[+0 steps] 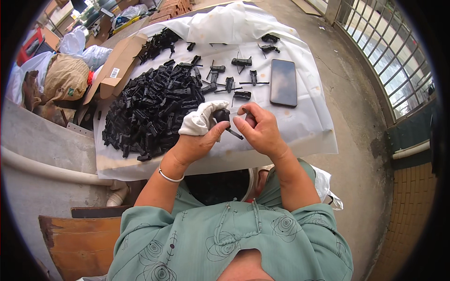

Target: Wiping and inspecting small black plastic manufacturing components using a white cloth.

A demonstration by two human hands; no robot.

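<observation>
My left hand (199,143) is wrapped round a black plastic part (222,115) with a thin arm sticking out toward the lower right. A crumpled white cloth (199,119) covers the fingers of that hand. Just to the right, my right hand (262,131) has its fingers curled and the thumb close to the forefinger; whatever they may pinch is too small to make out. A large heap of similar black plastic parts (154,103) lies left of my hands. Beyond them, several single parts (253,78) with thin arms are spread over the white sheet (304,126).
A dark phone (283,83) lies on the sheet at the right. An opened cardboard box (117,70) leans along the table's left side, with bags (65,75) beyond it. Below the table edge, a dark round tub (220,185) sits between my knees. Metal railings (389,51) stand far right.
</observation>
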